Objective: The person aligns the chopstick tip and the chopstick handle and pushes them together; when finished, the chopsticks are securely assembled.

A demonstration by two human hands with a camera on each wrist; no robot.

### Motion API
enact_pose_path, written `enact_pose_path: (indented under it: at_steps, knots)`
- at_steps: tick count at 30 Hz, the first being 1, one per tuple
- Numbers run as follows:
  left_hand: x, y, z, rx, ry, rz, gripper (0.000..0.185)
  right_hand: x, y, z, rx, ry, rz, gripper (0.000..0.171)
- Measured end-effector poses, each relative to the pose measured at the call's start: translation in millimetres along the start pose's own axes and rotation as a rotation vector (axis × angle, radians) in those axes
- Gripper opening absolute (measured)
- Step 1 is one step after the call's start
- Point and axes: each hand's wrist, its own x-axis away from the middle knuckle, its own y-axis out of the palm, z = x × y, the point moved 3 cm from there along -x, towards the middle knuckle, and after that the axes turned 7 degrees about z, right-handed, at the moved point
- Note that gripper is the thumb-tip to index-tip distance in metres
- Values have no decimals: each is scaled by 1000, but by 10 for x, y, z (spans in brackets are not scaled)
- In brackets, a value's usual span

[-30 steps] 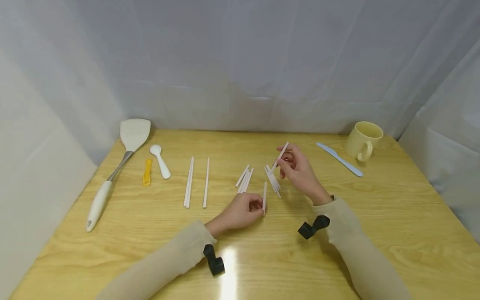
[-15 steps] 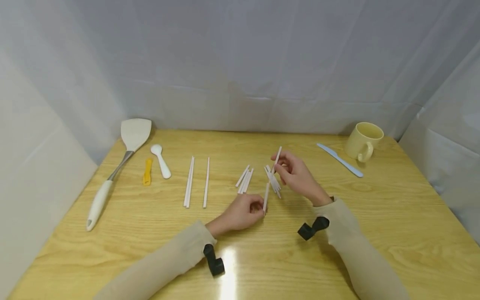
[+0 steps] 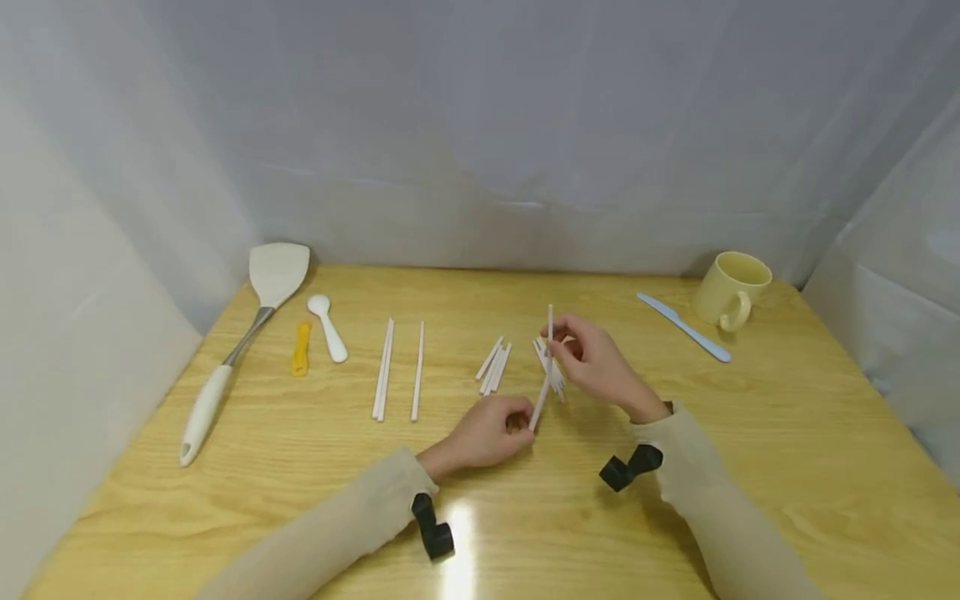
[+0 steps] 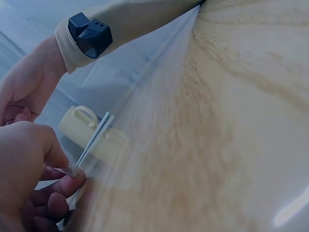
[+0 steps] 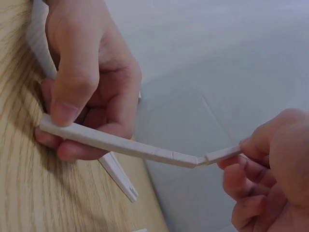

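Note:
My left hand (image 3: 491,429) pinches the lower end of a white chopstick half (image 5: 120,145) between thumb and fingers. Another half (image 5: 223,153) is pinched by my right hand (image 3: 592,357), farther back over the table. Their ends meet at a stepped joint, and the two halves form a slight bend in the right wrist view. Beyond my left hand lies a small group of short white pieces (image 3: 495,367). A second group (image 3: 557,382) lies beside my right hand, partly hidden behind the held halves.
Three long white chopsticks (image 3: 417,375) lie left of the hands. Farther left are a white spoon (image 3: 328,329), a small yellow tool (image 3: 301,350) and a spatula (image 3: 204,415). At the right rest a blue knife (image 3: 686,329) and a yellow mug (image 3: 731,287).
My right hand has come down and left with its half, which now meets the end of the left hand's half. My left hand has barely moved, its half tilting slightly right.

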Motion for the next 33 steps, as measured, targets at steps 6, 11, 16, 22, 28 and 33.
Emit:
enact_pose_path:
  at_steps: [6,11,16,22,28,33]
  knots:
    - [-15,64,-17,-21,16,34,6,40,-38,21,-23,65,-16,14]
    - [1,83,-46,-29,28,59,6,44,-3,73,-119,110,-32,16]
    - [15,87,-44,-44,26,62,4,45,30,109,-147,100,-35,13]
    - [34,93,-59,-53,22,62,4,48,34,133,-176,104,-69,16]
    - [49,77,-60,-30,14,53,4,43,57,137,-203,95,-87,13]
    - [46,43,-52,-16,17,55,5,19,80,99,-234,95,-81,10]
